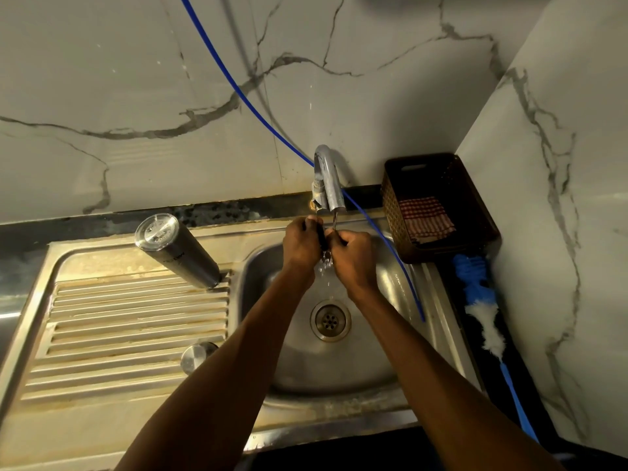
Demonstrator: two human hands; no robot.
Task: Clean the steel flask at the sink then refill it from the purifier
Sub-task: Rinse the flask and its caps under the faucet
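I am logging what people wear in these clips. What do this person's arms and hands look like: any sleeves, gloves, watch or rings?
Both forearms are bare right up to the bottom edge of the picture, with no sleeve in view. The left hand and right hand wear no gloves. No watch, bracelet or ring shows on either wrist or on the fingers that can be seen.

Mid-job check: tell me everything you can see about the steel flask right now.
The steel flask stands on the ribbed draining board left of the sink bowl, untouched by either hand. It is a plain dark grey metal cylinder with small, unreadable lettering on its side. Its top end looks shiny and wet; whether it is the open mouth or the base cannot be told. Only the board touches it.
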